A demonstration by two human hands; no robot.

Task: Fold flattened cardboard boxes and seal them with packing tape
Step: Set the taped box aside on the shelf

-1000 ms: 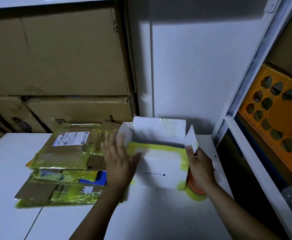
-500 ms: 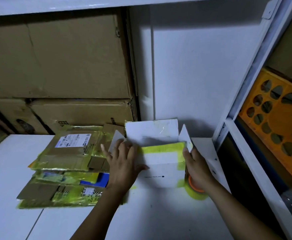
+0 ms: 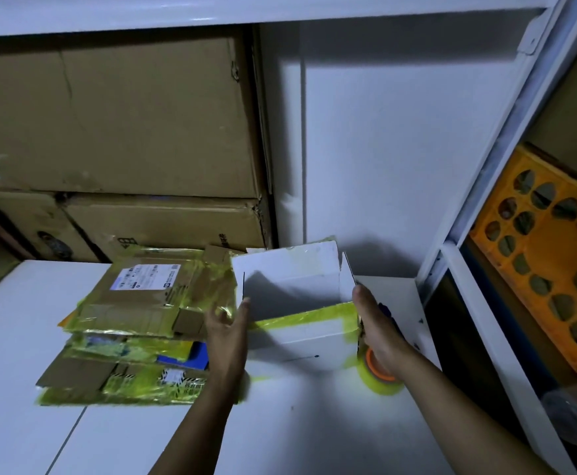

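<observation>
A white cardboard box (image 3: 307, 344) with yellow tape along its front top edge stands on the white table (image 3: 314, 423), its top open and its flaps up. My left hand (image 3: 227, 334) has straight fingers and touches the box's left wall. Against the right wall lies my right hand (image 3: 376, 327), fingers extended along it. A roll of yellowish packing tape with an orange core (image 3: 377, 380) sits on the table just under my right wrist; I cannot tell whether the hand touches it. Something small and blue shows behind my right hand.
A stack of flattened brown boxes wrapped in yellow tape (image 3: 136, 303) lies left of the white box. Large brown cartons (image 3: 108, 114) fill the back left. A white shelf post (image 3: 506, 132) and an orange perforated crate (image 3: 547, 255) stand at the right.
My left hand has come off the box's top left flap and moved to its left wall. The box's inside now shows wider. My right hand has stayed at the right wall.
</observation>
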